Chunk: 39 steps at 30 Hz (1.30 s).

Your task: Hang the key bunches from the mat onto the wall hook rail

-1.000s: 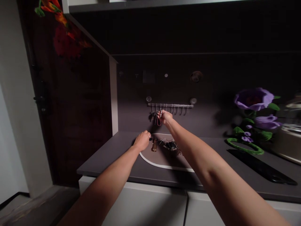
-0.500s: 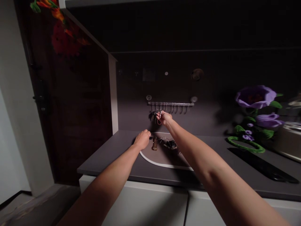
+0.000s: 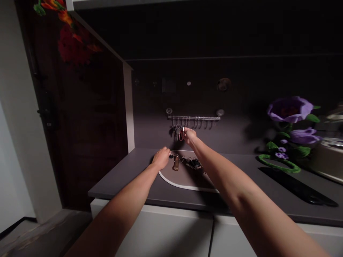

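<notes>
Closely drawn together, the right fingers [image 3: 187, 132] hold a reddish loop [image 3: 181, 135].

From here I see grey countertop [image 3: 118, 180]: white-rimmed mat [image 3: 177, 178] with key cluster [image 3: 195, 163], brown fob [image 3: 176, 163]; rightward, green ring [image 3: 294, 169], long black object [image 3: 294, 185].

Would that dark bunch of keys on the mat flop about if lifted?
Probably: the bunch of keys looks like small, jumbled pieces, so it would likely dangle. Glints suggest metal, perhaps heavy for its size. Lying spread on the mat, it should hardly roll.
</notes>
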### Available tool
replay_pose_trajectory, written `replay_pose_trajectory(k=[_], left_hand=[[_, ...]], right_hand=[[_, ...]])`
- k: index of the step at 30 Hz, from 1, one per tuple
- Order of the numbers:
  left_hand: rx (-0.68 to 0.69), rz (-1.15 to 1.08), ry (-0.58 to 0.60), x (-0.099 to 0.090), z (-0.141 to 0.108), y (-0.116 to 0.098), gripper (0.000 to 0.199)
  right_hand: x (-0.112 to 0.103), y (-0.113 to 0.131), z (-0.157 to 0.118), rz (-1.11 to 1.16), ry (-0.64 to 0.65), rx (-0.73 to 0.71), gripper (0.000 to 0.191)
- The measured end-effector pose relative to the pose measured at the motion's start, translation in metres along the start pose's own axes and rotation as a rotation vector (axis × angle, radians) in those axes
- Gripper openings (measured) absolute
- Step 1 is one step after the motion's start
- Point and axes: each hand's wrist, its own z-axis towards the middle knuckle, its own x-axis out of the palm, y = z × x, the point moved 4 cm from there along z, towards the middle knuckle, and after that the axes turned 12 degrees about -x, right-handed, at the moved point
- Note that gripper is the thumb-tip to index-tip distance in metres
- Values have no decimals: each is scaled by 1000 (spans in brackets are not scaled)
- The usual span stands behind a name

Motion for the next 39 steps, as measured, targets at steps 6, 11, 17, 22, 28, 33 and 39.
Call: replay_pose_trajectory(k=[6, 11, 17, 22, 28, 33, 39], left_hand=[[-6, -11, -15, 3, 4, 3, 26], [-18, -28, -11, 4, 4, 6, 25], [-31, -57, 10, 3, 5, 8, 26], [-37, -23, 33, 5, 6, 11, 32], [7, -19, 45, 11, 10, 13, 25], [34, 8, 44, 13, 14, 14, 23], [45, 45, 55, 14, 15, 12, 23]], right_hand=[[-8, -1, -14, -68, -66, -7, 13], [-12, -4, -32, -116, -76, -12, 15], [-19, -13, -55, -283, 50, -45, 19], [-29, -19, -73, -528, 197, -163, 17], [-36, -28, -80, -897, 354, -270, 17], [-33, -24, -82, -1133, 447, -309, 20], [-29, -25, -85, -1235, 533, -330, 20]])
